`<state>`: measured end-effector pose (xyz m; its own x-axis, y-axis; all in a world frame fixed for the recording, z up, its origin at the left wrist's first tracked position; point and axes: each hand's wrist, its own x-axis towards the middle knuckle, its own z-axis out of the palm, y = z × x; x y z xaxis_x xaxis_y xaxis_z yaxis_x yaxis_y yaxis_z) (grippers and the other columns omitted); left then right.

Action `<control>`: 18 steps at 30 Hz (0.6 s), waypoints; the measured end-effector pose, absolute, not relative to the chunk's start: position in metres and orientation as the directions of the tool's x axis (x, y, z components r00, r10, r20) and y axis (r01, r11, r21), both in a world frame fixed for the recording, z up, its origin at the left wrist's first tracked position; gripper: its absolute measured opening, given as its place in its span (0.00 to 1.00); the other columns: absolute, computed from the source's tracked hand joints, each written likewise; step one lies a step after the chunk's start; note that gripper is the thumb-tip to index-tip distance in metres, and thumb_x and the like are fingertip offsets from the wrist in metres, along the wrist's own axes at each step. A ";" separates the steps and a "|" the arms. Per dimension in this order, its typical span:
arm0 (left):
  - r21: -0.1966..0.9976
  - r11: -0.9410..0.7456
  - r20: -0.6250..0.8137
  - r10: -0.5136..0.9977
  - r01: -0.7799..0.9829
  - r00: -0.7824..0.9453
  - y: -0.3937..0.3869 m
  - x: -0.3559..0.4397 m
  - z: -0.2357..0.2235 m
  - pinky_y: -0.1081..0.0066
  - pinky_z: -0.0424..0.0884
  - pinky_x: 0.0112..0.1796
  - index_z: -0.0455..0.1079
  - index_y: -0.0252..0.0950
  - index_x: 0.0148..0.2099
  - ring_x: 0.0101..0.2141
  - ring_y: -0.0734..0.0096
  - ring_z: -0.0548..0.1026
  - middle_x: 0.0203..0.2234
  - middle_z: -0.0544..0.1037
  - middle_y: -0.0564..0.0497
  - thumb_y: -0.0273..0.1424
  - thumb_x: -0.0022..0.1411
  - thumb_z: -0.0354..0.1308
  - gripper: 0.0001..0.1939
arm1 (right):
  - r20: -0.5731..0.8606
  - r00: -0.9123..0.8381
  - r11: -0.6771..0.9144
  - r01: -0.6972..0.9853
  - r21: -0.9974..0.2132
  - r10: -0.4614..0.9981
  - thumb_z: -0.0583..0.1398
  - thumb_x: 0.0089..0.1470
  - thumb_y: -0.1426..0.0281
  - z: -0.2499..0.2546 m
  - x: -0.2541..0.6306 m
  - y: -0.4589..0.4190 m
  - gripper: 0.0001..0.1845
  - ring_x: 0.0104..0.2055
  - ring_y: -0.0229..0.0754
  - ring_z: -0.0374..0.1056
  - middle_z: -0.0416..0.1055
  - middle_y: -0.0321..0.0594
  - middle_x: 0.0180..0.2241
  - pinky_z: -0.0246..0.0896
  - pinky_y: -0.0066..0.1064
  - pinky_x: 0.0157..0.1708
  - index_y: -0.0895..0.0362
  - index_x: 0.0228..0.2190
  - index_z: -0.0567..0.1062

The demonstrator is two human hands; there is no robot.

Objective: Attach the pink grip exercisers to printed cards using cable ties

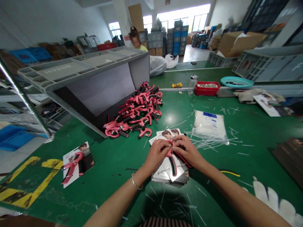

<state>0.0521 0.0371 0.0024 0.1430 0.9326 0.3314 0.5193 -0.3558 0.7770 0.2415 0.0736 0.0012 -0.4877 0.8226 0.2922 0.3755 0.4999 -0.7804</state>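
A pink and black hand grip strengthener (173, 165) lies on a printed card (176, 176) at the top of a stack of such cards in front of me. My left hand (156, 154) is closed in a pinch at the upper end of the strengthener. From the other side my right hand (189, 152) pinches the same end, its fingertips almost touching the left ones. What sits exactly between the fingertips is hidden. A thin white tie (163, 170) shows beside the strengthener, over the card.
Pink strengtheners (139, 108) spill from a tipped grey crate (90, 71). A carded strengthener (75, 164) lies left. Right are a bag of white ties (209, 124), loose ties, a red tray (206, 90), a glass jar (192, 85) and a white glove (274, 200). A person (137, 42) is behind the crate.
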 end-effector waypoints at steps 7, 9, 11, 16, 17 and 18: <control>0.844 -0.284 0.275 0.957 0.455 0.088 0.037 0.054 -0.001 0.64 0.66 0.46 0.77 0.39 0.38 0.41 0.65 0.73 0.36 0.80 0.51 0.29 0.63 0.60 0.04 | 0.211 -0.605 0.494 0.349 -0.796 0.767 0.61 0.59 0.63 -0.001 0.250 0.071 0.09 0.61 0.52 0.56 0.64 0.40 0.59 0.45 0.50 0.60 0.53 0.29 0.77; 0.859 -0.272 0.265 0.961 0.434 0.077 0.037 0.055 -0.003 0.64 0.66 0.47 0.77 0.39 0.38 0.41 0.65 0.73 0.36 0.80 0.51 0.29 0.63 0.60 0.04 | 0.209 -0.625 0.509 0.348 -0.787 0.752 0.61 0.59 0.63 -0.001 0.252 0.071 0.10 0.62 0.52 0.55 0.63 0.40 0.60 0.44 0.50 0.60 0.54 0.29 0.77; 0.876 -0.265 0.259 0.963 0.403 0.070 0.038 0.055 -0.004 0.64 0.66 0.47 0.77 0.39 0.38 0.42 0.65 0.73 0.36 0.80 0.51 0.29 0.63 0.60 0.04 | 0.203 -0.627 0.505 0.351 -0.789 0.752 0.61 0.59 0.64 -0.001 0.252 0.071 0.10 0.62 0.52 0.55 0.63 0.41 0.59 0.44 0.51 0.60 0.54 0.29 0.76; 0.890 -0.257 0.252 0.966 0.376 0.062 0.038 0.054 -0.004 0.62 0.67 0.49 0.78 0.39 0.38 0.43 0.64 0.74 0.37 0.80 0.50 0.29 0.62 0.61 0.04 | 0.179 -0.641 0.493 0.351 -0.796 0.746 0.61 0.59 0.63 -0.001 0.251 0.074 0.11 0.62 0.53 0.55 0.63 0.42 0.59 0.44 0.52 0.60 0.54 0.29 0.77; 0.890 -0.258 0.253 0.965 0.376 0.064 0.038 0.054 -0.004 0.62 0.67 0.49 0.78 0.39 0.38 0.43 0.64 0.74 0.37 0.81 0.49 0.29 0.61 0.61 0.04 | 0.173 -0.642 0.488 0.353 -0.798 0.747 0.61 0.59 0.62 0.000 0.251 0.075 0.11 0.62 0.53 0.55 0.63 0.43 0.59 0.45 0.53 0.60 0.54 0.29 0.77; 0.889 -0.263 0.257 0.964 0.375 0.066 0.038 0.054 -0.004 0.61 0.67 0.49 0.78 0.39 0.38 0.43 0.64 0.74 0.37 0.81 0.49 0.29 0.61 0.61 0.04 | 0.167 -0.645 0.485 0.355 -0.799 0.746 0.61 0.59 0.62 0.000 0.252 0.075 0.11 0.62 0.54 0.55 0.63 0.43 0.59 0.45 0.53 0.60 0.54 0.29 0.77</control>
